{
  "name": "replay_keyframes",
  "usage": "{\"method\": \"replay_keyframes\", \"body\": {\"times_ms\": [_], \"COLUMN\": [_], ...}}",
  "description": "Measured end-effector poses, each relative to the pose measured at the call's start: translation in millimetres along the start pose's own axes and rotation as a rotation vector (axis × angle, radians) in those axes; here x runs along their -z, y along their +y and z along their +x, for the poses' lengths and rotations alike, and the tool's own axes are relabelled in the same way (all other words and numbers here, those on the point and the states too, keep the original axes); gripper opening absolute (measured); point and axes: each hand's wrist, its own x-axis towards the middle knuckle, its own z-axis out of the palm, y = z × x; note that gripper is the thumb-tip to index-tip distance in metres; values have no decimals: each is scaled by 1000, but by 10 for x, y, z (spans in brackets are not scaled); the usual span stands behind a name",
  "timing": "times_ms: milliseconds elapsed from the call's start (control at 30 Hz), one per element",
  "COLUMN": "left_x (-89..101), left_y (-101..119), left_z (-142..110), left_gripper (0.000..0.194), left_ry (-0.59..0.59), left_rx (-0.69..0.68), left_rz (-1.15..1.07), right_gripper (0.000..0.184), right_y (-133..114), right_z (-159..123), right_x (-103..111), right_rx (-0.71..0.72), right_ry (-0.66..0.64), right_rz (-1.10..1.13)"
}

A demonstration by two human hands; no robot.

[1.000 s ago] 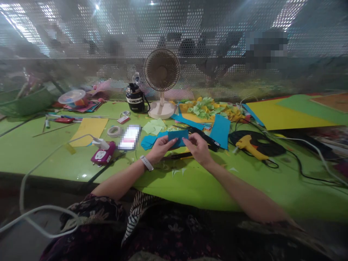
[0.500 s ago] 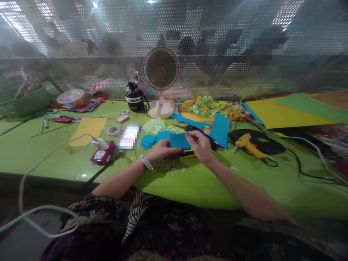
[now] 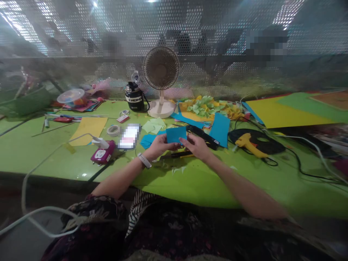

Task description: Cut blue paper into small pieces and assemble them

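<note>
Left hand [image 3: 161,145]: pinching the left side of a blue paper piece [image 3: 176,135], thumb along its lower edge. Right hand [image 3: 197,145]: pinching the same piece at its lower right corner. The piece is raised between both hands. Noted just left of the left hand: blue paper cutouts [image 3: 147,141]; farther left, a phone [image 3: 129,136]. Right of the right hand, well apart: a yellow glue gun [image 3: 251,145].

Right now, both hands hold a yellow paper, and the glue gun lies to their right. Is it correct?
No: in the head view, the paper in the left hand and right hand is blue. The glue gun lies to their right.
</note>
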Motion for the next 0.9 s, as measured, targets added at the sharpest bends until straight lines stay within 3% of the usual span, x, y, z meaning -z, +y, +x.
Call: {"method": "replay_keyframes", "body": {"times_ms": [167,667,767,900], "left_x": [37,276,264,188], "left_y": [38,217,219,158], "left_z": [20,30,24,14], "left_gripper": [47,59,59,65], "left_ry": [-1,46,85,25], "left_rx": [-13,-3,-1,23], "left_rz": [-13,-31,-38,-13], "right_gripper": [51,57,57,52], "right_y": [52,15,-13,-92], "right_z": [6,95,88,46], "right_x": [-21,205,198,156], "right_rx": [62,29,19,-28], "right_ry": [-91,-15,-65,-131], "right_rz": [-67,115,143,171]}}
